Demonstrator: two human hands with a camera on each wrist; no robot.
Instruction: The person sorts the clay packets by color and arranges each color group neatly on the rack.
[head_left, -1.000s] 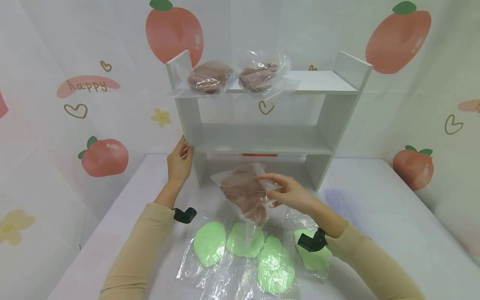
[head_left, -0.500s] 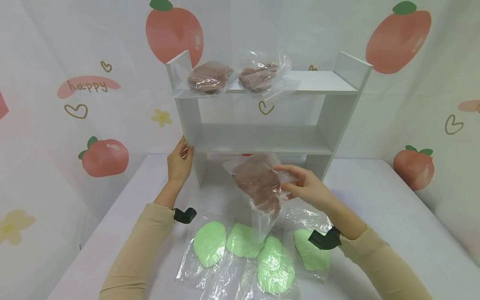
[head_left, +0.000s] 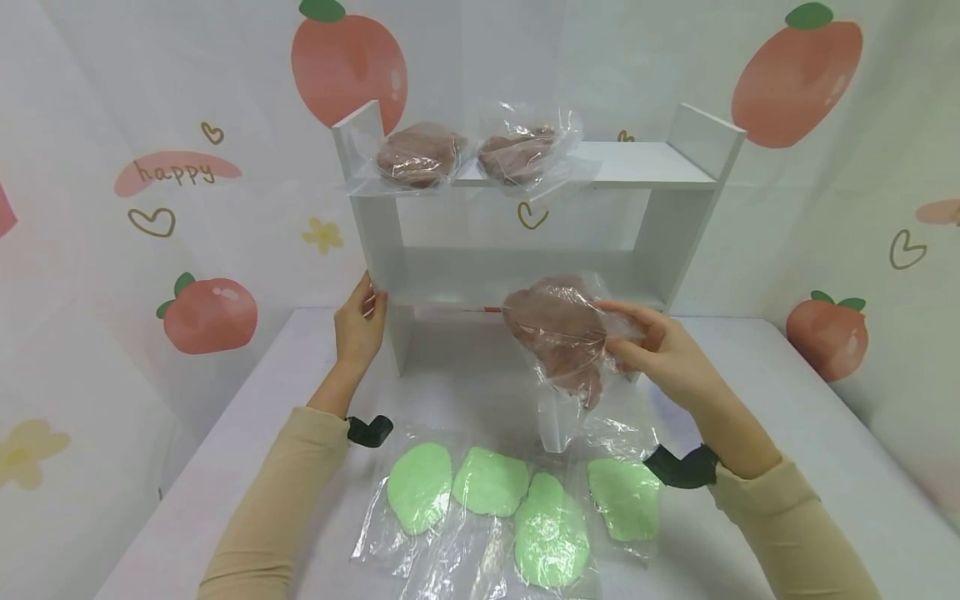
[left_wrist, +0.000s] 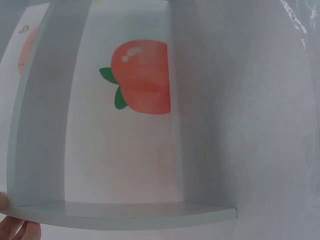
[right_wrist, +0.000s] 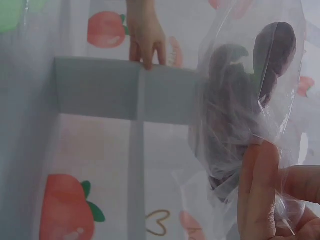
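Note:
My right hand (head_left: 667, 350) pinches the right edge of a clear plastic bag with a flat brown lump (head_left: 558, 329) in it. This bag hangs tilted in front of the white shelf (head_left: 517, 287), at about the height of its middle board. In the right wrist view, thumb and fingers (right_wrist: 260, 185) hold the crumpled film beside the dark lump (right_wrist: 227, 95). My left hand (head_left: 358, 327) grips the front edge of the shelf's left side panel near the middle board. Only its fingertips (left_wrist: 22, 230) show in the left wrist view.
Two more bagged brown lumps, one at the left (head_left: 422, 154) and one beside it (head_left: 517, 156), lie on the top board. Several bags with flat green pieces (head_left: 551, 533) lie on the white table (head_left: 750, 392) before the shelf. A fruit-patterned cloth (head_left: 210, 92) hangs behind.
My right hand has moved right and upward with the brown-lump bag, from before the lowest compartment to the middle board's right half. My left hand has stayed on the side panel.

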